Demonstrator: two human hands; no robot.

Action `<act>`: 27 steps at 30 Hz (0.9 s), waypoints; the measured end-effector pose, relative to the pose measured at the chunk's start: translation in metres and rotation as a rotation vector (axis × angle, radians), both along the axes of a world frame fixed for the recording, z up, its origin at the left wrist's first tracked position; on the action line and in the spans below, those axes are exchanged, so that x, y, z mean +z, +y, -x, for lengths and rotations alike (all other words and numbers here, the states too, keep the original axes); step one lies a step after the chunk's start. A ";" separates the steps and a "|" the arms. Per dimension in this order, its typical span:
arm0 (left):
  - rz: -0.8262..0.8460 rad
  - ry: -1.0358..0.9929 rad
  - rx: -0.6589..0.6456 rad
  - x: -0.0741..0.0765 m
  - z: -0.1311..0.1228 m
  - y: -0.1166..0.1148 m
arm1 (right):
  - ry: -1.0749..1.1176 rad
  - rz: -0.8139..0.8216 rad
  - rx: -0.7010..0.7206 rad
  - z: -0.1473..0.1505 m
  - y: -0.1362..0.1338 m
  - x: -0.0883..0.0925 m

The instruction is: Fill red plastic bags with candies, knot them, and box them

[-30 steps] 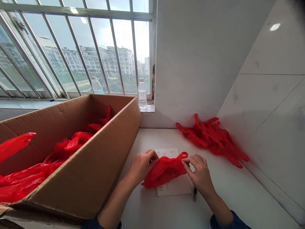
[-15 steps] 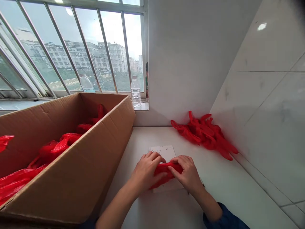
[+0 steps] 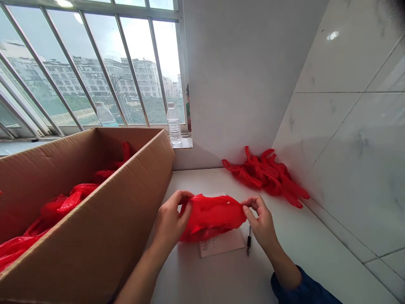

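Observation:
A thin red plastic bag (image 3: 215, 215) is stretched sideways between my two hands, above the white table. My left hand (image 3: 173, 217) pinches its left end between thumb and fingers. At the other end, my right hand (image 3: 260, 217) pinches the bag's right corner. Beneath the bag lies a notebook (image 3: 221, 245) with handwriting on it, partly covered. A black pen (image 3: 249, 242) rests on the table just right of the notebook, near my right hand.
A large cardboard box (image 3: 95, 215) on the left contains several red plastic bags (image 3: 76, 196). More red bags (image 3: 265, 173) lie heaped in the back right corner against the tiled wall (image 3: 348, 147). A clear bottle (image 3: 174, 124) stands on the windowsill by the barred window.
My hands have moved apart, pulling the bunched red bag out wide between them. The pen and the notebook's lower part now show. The view has shifted slightly right.

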State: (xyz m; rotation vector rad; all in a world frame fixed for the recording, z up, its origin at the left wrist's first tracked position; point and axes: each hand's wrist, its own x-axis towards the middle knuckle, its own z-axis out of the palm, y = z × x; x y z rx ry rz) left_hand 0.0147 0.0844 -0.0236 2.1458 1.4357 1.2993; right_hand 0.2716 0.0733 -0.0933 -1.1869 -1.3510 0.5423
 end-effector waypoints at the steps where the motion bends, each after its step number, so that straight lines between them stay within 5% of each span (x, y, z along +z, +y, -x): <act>1: -0.003 -0.009 -0.023 0.001 -0.001 -0.002 | 0.024 -0.011 0.041 0.002 -0.003 0.002; 5: 0.023 0.205 -0.181 0.008 -0.009 -0.013 | -0.126 0.006 0.178 0.016 -0.016 0.013; 9: 0.059 0.419 -0.237 0.014 -0.010 -0.019 | -0.287 -0.025 0.167 0.019 -0.018 0.017; 15: 0.055 0.237 -0.033 0.021 0.010 -0.014 | -0.020 0.035 0.070 -0.003 -0.009 0.014; 18: 0.088 0.155 -0.124 0.024 0.006 -0.019 | 0.074 0.109 0.107 -0.003 -0.011 0.014; 21: 0.149 0.220 -0.250 0.027 -0.006 -0.028 | -0.052 0.164 0.228 0.003 -0.017 0.020; 24: 0.013 0.281 -0.184 0.031 -0.012 -0.036 | -0.193 0.152 0.267 0.003 -0.022 0.026; 27: -0.128 0.157 -0.093 0.040 -0.007 -0.046 | 0.045 0.093 0.209 -0.002 -0.025 0.028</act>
